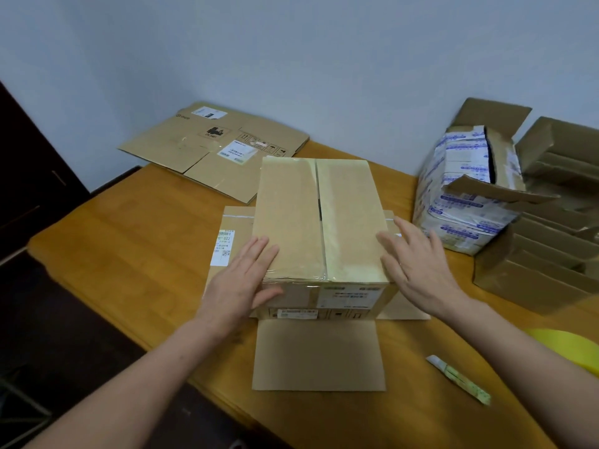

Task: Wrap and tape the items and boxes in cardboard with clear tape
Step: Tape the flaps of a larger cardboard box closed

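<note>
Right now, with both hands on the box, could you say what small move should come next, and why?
Probably fold the near flap of the cardboard sheet up against the taped box. The box is sealed along its top seam and sits on the sheet; the left hand and right hand lie open against its sides, and that flap lies flat.

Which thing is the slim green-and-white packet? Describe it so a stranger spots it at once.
Start at the wooden table, near its right front edge. Between the flat brown cardboard flap and the yellow roll lies a slim green-and-white packet, flat on the wood. It is the only small, narrow strip there; its neighbours are broad.
</note>
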